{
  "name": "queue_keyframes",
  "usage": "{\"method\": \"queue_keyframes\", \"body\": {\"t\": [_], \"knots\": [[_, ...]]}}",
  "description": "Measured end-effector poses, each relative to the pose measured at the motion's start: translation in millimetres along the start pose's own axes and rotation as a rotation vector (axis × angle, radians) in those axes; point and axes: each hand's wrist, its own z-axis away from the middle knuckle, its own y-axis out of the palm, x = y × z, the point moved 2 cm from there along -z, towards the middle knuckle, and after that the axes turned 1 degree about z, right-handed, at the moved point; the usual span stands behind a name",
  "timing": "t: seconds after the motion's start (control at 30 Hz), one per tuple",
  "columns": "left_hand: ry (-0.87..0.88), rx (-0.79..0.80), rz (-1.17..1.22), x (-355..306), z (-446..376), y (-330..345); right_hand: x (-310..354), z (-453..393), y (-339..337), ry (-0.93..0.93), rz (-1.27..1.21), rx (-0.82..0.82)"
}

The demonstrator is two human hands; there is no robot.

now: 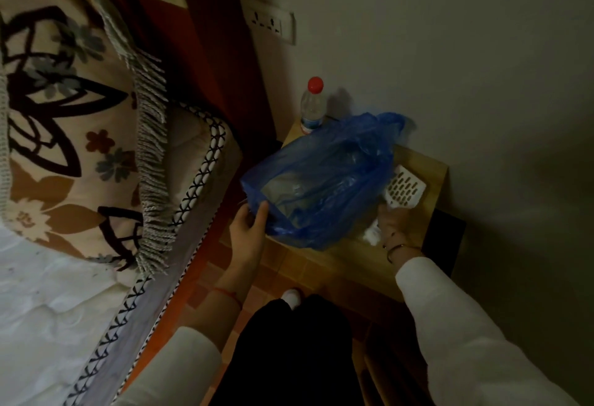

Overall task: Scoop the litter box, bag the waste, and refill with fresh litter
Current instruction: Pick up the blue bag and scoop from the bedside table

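Black trousers (289,351) and a white shoe (292,297) nearest the lens, white sleeves either side. Left to right:

Bed (48,293) with a floral fringed throw (64,110), hard against the gap.

Left hand (249,224): fingers pinching the near rim of the blue plastic bag (324,177), which sits on the small wooden worktop (418,164) by the wall. My read: thin film, near weightless, floppy, slippery, tears easily. Take it at the rim or handles with two hands to hold the mouth open.

Water bottle (311,106) stands behind the bag.

Right hand (390,224): fingers wrapped around the handle of the white slotted litter scoop (405,187), just right of the bag. Likely rigid, light plastic; the handle is the right grip.

No litter box visible. Tiled floor (273,264), wall socket (268,21), dim and cramped.
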Motion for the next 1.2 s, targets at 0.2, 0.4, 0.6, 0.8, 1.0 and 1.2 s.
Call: {"method": "queue_keyframes", "body": {"t": [0.2, 0.4, 0.6, 0.8, 1.0, 1.2], "knots": [[0.122, -0.026, -0.034, -67.6, 42.5, -13.8, 36.3, 65.4, -52.6, 0.048, -0.170, -0.096], [0.162, -0.028, 0.009, -123.3, 87.0, -46.6, 74.8, 142.6, -76.8, 0.029, -0.172, 0.046], [0.169, -0.100, 0.076, -163.4, 148.2, -94.0, 112.1, 229.3, -73.2, -0.068, -0.130, 0.350], [0.177, -0.316, 0.161, -169.8, 221.0, -151.5, 134.4, 308.3, -60.8, -0.207, -0.038, 0.665], [0.214, -0.602, 0.333, -150.0, 301.7, -190.2, 135.2, 372.4, -47.7, -0.345, 0.189, 0.882], [0.198, -0.926, 0.490, -113.8, 383.3, -222.5, 123.4, 439.6, -26.5, -0.503, 0.440, 1.097]]}}
